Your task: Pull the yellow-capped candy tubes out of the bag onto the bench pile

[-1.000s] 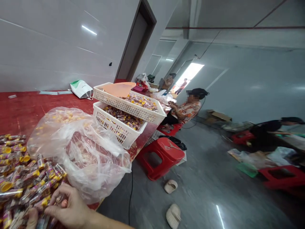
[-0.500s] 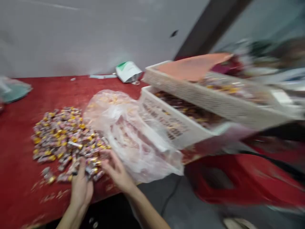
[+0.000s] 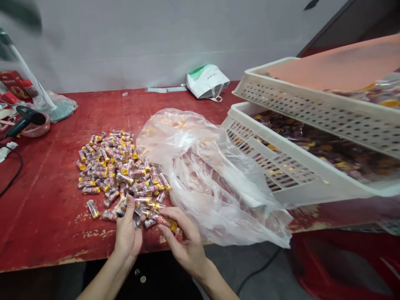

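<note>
Red-painted table (image 3: 46, 221): two bare hands at the lower edge of a loose pile of yellow-capped tubes (image 3: 120, 175), centre-left of the frame.
Left hand (image 3: 127, 233) is half-curled, thumb up, fingers among the tubes; whether it grips any, can't tell. Right hand (image 3: 184, 241) is pinching one wrapped tube (image 3: 165, 223) between thumb and fingers, wrist low, forearm rising from lower right. Counts: 2 hands, 1 pile (too many tubes to count exactly), 1 clear plastic bag (image 3: 212, 187) just right of the pile, 2 white perforated crates, upper (image 3: 315, 112) stacked offset over lower (image 3: 268, 162), at right, 1 black hair dryer (image 3: 26, 118) at left, 1 white-and-green paper bag (image 3: 206, 82) at top centre.
</note>
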Action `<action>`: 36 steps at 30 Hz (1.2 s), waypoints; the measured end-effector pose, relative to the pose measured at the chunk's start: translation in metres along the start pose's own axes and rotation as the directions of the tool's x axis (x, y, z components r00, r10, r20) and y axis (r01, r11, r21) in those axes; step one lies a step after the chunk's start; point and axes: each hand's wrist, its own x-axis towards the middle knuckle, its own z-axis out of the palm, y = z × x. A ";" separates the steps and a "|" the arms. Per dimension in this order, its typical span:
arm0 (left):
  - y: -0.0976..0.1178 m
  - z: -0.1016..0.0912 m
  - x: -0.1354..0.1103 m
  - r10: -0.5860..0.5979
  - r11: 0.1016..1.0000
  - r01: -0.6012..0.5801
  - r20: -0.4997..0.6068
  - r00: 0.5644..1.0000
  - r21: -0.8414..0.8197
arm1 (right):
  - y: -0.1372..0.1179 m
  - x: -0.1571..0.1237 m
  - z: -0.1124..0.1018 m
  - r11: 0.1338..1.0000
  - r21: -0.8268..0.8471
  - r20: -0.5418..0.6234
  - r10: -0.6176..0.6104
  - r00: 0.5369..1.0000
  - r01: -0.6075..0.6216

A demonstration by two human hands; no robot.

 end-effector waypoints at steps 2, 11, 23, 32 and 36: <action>-0.001 -0.001 0.001 0.002 1.000 -0.002 -0.007 1.000 0.007 | 0.002 -0.005 0.002 0.999 0.027 -0.002 0.024 1.000 -0.024; -0.016 -0.003 -0.004 -0.046 0.999 0.046 0.030 0.998 0.004 | 0.013 0.000 0.034 0.669 0.500 0.035 0.620 0.784 -0.551; -0.001 -0.003 0.010 0.009 1.000 -0.008 -0.108 0.994 0.004 | 0.002 -0.005 0.005 0.936 0.191 -0.027 0.307 0.951 -0.297; -0.013 -0.010 0.005 0.010 0.998 -0.009 -0.025 1.000 0.057 | 0.005 -0.008 0.013 0.964 0.195 -0.225 0.223 0.949 -0.180; -0.015 -0.009 0.003 0.112 0.991 -0.109 -0.044 0.993 0.076 | 0.001 -0.007 0.011 0.931 0.294 -0.235 0.292 0.927 -0.219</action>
